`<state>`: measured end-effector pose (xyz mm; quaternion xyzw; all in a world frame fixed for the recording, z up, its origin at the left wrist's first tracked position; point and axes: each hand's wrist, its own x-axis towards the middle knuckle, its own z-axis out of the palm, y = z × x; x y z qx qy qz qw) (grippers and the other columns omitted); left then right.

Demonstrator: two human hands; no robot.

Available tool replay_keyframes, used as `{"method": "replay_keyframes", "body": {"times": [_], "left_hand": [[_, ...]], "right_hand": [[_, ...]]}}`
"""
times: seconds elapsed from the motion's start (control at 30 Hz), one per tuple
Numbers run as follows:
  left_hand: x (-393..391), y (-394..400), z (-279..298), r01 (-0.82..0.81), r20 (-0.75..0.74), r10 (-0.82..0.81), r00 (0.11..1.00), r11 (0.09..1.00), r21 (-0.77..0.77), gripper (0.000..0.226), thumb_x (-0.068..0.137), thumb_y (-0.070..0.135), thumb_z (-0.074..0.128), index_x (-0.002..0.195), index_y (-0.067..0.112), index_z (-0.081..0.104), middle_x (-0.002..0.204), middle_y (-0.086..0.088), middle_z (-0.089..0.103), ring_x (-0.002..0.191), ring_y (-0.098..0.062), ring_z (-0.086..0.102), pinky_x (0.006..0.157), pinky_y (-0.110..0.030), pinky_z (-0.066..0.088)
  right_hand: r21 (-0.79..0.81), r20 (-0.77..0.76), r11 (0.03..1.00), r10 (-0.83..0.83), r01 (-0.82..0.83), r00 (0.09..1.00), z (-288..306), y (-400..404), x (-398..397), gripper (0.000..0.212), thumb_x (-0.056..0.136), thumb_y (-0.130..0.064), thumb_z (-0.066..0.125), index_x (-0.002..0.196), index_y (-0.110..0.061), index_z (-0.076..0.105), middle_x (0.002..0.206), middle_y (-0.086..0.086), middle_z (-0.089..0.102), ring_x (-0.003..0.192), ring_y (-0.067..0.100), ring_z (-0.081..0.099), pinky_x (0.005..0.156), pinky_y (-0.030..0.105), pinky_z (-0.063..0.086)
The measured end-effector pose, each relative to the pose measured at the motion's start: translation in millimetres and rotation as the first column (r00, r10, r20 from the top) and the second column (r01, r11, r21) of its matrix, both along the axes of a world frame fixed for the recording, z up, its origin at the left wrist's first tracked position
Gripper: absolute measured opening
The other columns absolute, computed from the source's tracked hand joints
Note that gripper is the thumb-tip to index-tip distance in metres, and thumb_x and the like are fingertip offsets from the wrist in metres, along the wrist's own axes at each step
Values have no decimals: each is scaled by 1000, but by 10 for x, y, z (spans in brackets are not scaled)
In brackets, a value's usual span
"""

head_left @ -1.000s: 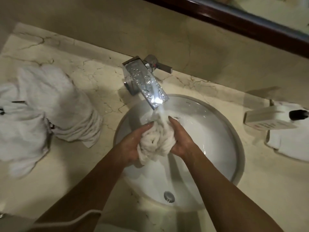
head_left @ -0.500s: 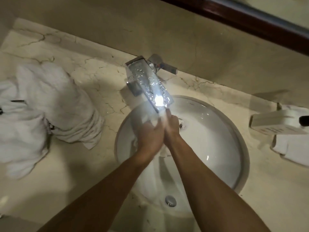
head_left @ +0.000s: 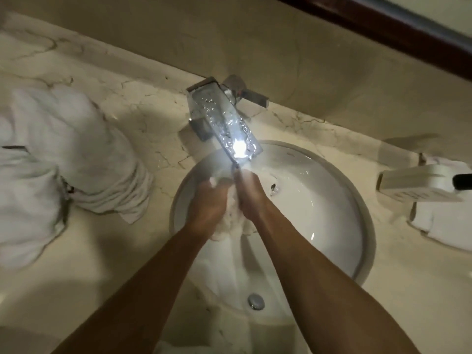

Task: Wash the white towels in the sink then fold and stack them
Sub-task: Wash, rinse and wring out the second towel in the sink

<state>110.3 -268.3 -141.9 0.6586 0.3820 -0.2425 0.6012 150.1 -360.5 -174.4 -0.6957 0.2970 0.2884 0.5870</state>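
- Washing underway: left hand (head_left: 208, 203) and right hand (head_left: 251, 198) press closed around one white towel (head_left: 229, 221) under the faucet (head_left: 224, 121), over the sink (head_left: 367, 226).
- Towel pile (head_left: 63, 154) at the counter's left edge awaits; no folding or stacking done.

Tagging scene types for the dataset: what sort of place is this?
Most likely a bathroom vanity, maybe a hotel's. A round sink is set in a marble counter under a faucet, with white towels piled beside it and a mirror frame above.
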Motion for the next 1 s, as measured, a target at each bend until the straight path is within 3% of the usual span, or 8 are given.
{"method": "replay_keyframes", "body": {"times": [0.1, 0.17, 0.27, 0.33, 0.47, 0.57, 0.87, 1.0], "left_hand": [[-128, 186, -72, -136, -48, 127, 991, 954, -267, 39, 68, 30, 71, 98, 4, 72, 106, -24, 71, 104, -41, 67, 97, -51, 51], [-248, 261, -111, -243, -128, 206, 970, 791, -562, 65, 57, 22, 73, 115, -6, 66, 129, -32, 59, 112, -41, 61, 101, -48, 46], [-353, 354, -143, -282, -230, 167, 959, 469, -837, 84, 72, 20, 68, 149, -1, 40, 155, -23, 35, 140, -40, 39, 119, -49, 25], [-312, 360, -87, -265, -224, 149, 963, 400, -877, 65, 82, 30, 63, 142, 7, 52, 146, -18, 47, 137, -35, 44, 116, -43, 27], [-113, 239, -131, -314, -349, 46, 936, 560, -767, 39, 95, 41, 56, 119, 10, 63, 110, -12, 66, 106, -23, 66, 96, -33, 51], [-30, 140, -289, -359, -471, 50, 881, 718, -596, 19, 96, 24, 49, 104, 9, 59, 84, -6, 62, 76, -16, 63, 79, -20, 54], [160, -33, -211, -276, 29, 277, 961, 961, -24, 46, 92, 41, 59, 110, 0, 65, 104, -19, 71, 88, -30, 68, 81, -36, 56], [157, -157, -56, -102, 243, 92, 966, 994, 30, 33, 96, 31, 57, 119, 7, 64, 103, -10, 72, 88, -17, 69, 76, -28, 57]], "right_hand": [[142, -133, 983, -101, 120, 986, 41, -242, -205, 33, 102, -30, 52, 113, 1, 59, 96, 20, 64, 91, 33, 62, 79, 40, 51], [273, -193, 939, -158, 208, 968, 111, -452, -321, 37, 94, -30, 60, 113, 1, 56, 98, 27, 57, 97, 37, 57, 77, 40, 48], [413, -272, 888, -90, 201, 958, 255, -658, -412, 37, 94, -26, 54, 117, 1, 64, 114, 23, 65, 106, 35, 65, 87, 40, 54], [426, -303, 893, -10, 145, 953, 308, -678, -439, 51, 93, -36, 56, 130, -1, 63, 128, 21, 64, 121, 35, 60, 104, 45, 46], [303, -264, 951, 22, 62, 964, 338, -578, -465, 50, 103, -42, 47, 127, -2, 64, 123, 20, 68, 117, 34, 63, 104, 40, 47], [44, -126, 999, 8, -3, 992, 261, -467, -487, 32, 106, -33, 45, 96, -9, 65, 92, 13, 69, 88, 28, 66, 81, 33, 52], [-163, 199, 978, 161, -129, 967, 471, 124, -336, 27, 99, -40, 54, 100, -15, 65, 94, 6, 73, 88, 21, 69, 79, 34, 54], [-231, 187, 973, 58, -13, 981, 367, 87, -17, 32, 104, -29, 46, 109, -3, 64, 96, 7, 64, 85, 23, 58, 67, 30, 44]]}}
